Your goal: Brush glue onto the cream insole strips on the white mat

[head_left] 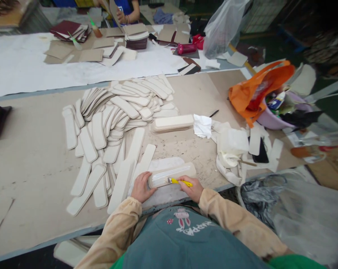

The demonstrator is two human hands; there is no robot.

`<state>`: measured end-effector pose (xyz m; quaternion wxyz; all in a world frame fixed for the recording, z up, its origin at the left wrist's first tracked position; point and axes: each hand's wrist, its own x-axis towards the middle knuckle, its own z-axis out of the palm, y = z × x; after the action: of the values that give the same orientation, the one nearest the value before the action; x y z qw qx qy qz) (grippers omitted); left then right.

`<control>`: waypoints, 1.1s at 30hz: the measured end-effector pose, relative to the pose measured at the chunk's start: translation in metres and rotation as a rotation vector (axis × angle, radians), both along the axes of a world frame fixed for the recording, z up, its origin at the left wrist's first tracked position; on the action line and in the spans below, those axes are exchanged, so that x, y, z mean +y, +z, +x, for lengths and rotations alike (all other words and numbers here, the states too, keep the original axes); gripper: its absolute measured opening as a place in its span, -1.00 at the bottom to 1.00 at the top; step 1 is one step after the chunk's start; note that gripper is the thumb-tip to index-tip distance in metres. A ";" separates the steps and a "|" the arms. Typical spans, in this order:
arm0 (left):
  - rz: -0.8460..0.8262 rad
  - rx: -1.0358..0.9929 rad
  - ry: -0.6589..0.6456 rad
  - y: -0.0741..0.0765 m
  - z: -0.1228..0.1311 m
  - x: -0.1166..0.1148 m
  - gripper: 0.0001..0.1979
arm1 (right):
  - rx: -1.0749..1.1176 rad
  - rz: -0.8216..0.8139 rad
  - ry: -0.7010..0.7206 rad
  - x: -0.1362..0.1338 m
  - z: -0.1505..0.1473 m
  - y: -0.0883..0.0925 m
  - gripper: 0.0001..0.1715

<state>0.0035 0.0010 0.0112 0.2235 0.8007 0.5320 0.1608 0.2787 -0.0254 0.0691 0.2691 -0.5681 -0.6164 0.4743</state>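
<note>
My right hand (193, 188) grips a small brush with a yellow handle (182, 182). Its bristles rest on a long cream strip with rounded ends (173, 175), where a wet white streak shines along the surface. At the strip's left end, my left hand (143, 188) holds it between thumb and fingers. Beneath the strip lies a pale sheet (163, 196). Close to my left hand, more long cream strips (128, 168) lie at a slant beside a big loose heap of similar pieces (117, 108).
A short stack of strips (173, 123) lies beyond the work, near a white cloth (202, 126). To the right stand a white tub (232, 144), a purple basin (272, 119) and an orange bag (258, 91). Another person (126, 13) works across the far table.
</note>
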 end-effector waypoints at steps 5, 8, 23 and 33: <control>0.009 0.006 -0.017 -0.001 -0.001 0.002 -0.35 | -0.039 0.013 -0.097 -0.007 0.034 0.004 -0.69; 0.015 -0.011 -0.023 -0.002 -0.001 0.003 -0.36 | -0.066 0.012 -0.164 -0.010 0.052 0.006 -0.68; 0.020 0.005 -0.020 -0.003 0.000 0.004 -0.38 | -0.188 0.122 -0.295 -0.011 0.091 0.018 -0.71; 0.042 0.015 -0.046 -0.007 -0.003 0.005 -0.38 | -0.075 0.054 -0.272 0.000 0.064 0.006 -0.67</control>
<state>0.0002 0.0057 0.0037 0.2066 0.8185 0.5114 0.1607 0.3425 -0.0250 0.0750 0.3229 -0.6562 -0.5560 0.3949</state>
